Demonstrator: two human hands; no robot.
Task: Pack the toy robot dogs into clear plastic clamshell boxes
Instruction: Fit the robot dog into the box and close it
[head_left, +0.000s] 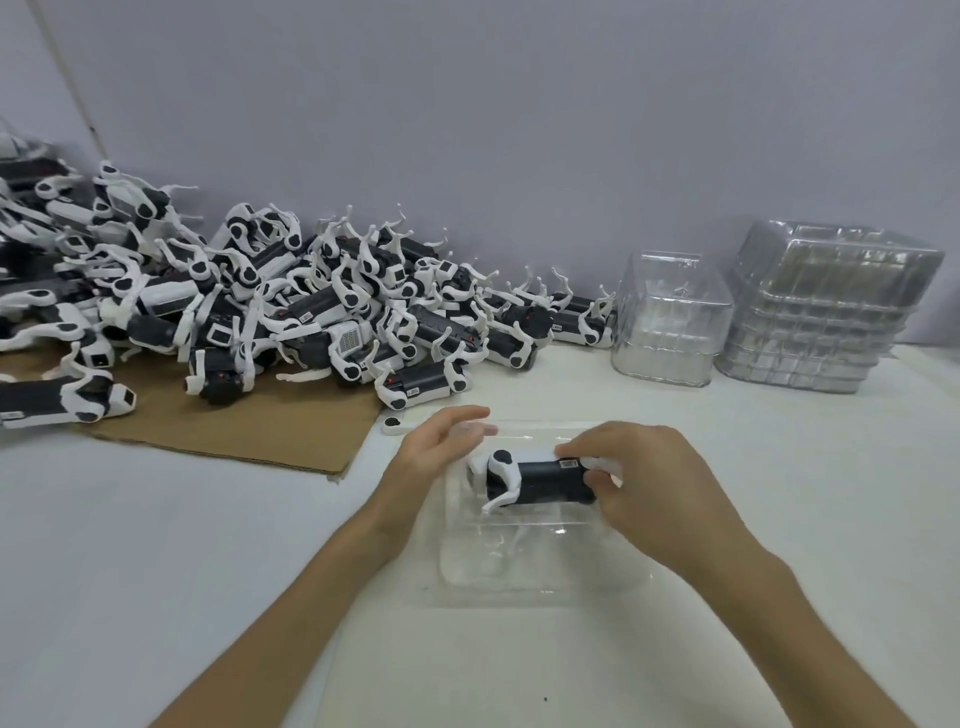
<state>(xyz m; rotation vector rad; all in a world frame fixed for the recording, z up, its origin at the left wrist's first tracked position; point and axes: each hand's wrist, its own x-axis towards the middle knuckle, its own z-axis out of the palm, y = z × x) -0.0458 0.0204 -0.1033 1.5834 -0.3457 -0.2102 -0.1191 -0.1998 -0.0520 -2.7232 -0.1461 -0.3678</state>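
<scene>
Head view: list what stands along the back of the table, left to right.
Heap of black-and-white plastic toy robot dogs → shorter stack of clear plastic clamshell boxes → taller stack of clear plastic clamshell boxes.

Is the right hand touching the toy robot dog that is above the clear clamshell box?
Touching. The head view shows the right hand gripping the rear end of the toy robot dog, with its fingers curled over the dog's top edge.
</scene>
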